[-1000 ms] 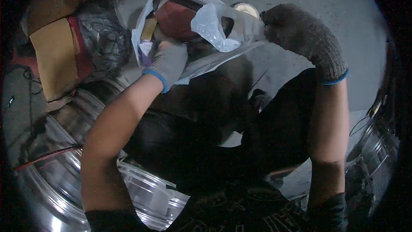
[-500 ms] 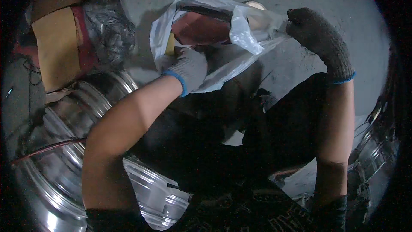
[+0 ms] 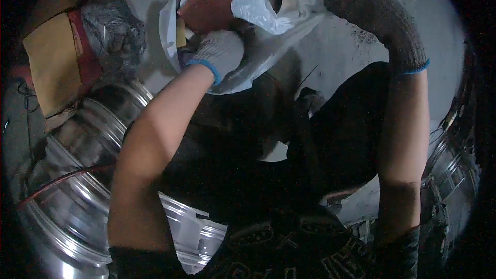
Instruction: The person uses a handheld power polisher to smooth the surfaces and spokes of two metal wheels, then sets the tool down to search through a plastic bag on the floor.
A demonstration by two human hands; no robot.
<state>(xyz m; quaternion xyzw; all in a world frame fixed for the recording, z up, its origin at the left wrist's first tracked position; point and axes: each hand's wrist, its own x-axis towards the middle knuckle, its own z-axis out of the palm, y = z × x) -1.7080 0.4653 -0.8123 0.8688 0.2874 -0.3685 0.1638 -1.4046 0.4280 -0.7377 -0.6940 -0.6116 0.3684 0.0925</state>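
Observation:
A white plastic bag [image 3: 253, 5] lies on its side, its mouth spread wide. My right hand [image 3: 361, 8], in a grey knitted glove with dark smudges, pinches the bag's gathered right end and pulls it taut. My left hand [image 3: 222, 49], in a pale glove with a blue cuff, reaches into the mouth; its fingers are hidden inside. Just beyond those fingers is a flat reddish-brown piece [image 3: 206, 13] whose kind I cannot make out. A narrow yellow piece [image 3: 181, 33] stands by the bag's left wall.
Shiny metal wheel rims [image 3: 98, 119] lie at my left, with a thin red hose [image 3: 64, 176] across them. Farther left are a cardboard piece [image 3: 54, 64] and a crumpled dark plastic bag [image 3: 116, 31]. Tangled metal parts [image 3: 449, 181] lie at the right.
My left hand has gone deeper into the bag, covering more of the space below the reddish-brown piece. The bag and both hands sit higher in the view. My right hand keeps its hold.

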